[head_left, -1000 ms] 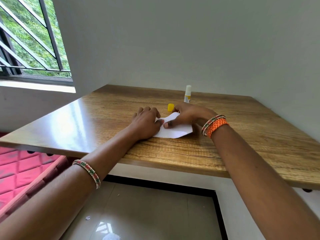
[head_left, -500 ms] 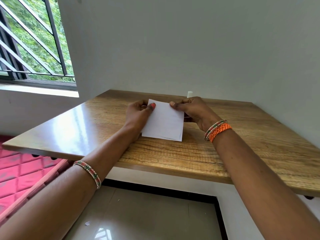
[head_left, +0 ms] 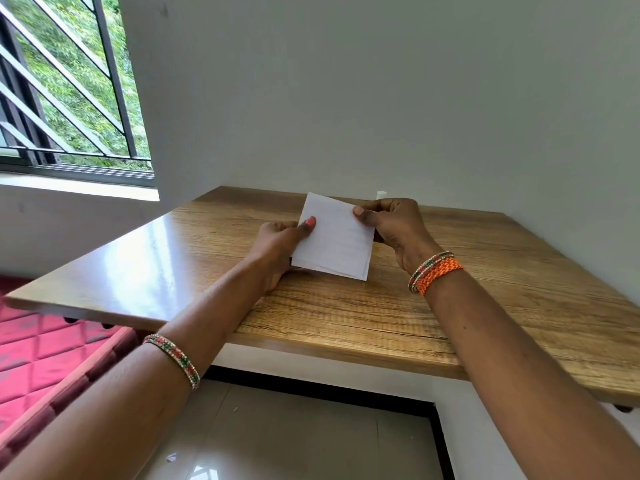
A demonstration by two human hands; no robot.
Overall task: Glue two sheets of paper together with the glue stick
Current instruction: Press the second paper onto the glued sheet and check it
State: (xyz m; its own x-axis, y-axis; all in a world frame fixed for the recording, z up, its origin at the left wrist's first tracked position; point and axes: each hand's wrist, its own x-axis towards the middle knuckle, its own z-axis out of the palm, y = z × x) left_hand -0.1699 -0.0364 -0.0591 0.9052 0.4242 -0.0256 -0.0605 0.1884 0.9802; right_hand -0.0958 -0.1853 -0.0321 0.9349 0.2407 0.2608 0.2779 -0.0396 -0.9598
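Now both hands lift the paper (head_left: pixel 334 237) above the wooden surface (head_left: pixel 485 289), probably to check the bond: left hand (head_left: pixel 280 242) and right hand (head_left: pixel 391 225) each pinch one side edge, thumbs in front.

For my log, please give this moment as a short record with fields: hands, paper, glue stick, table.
left hand: pinches left edge of paper, thumb on front
right hand: pinches upper right edge of paper
paper: white, held up tilted above table; second sheet edge shows at bottom
glue stick: only white top shows behind right hand
table: wood, against wall
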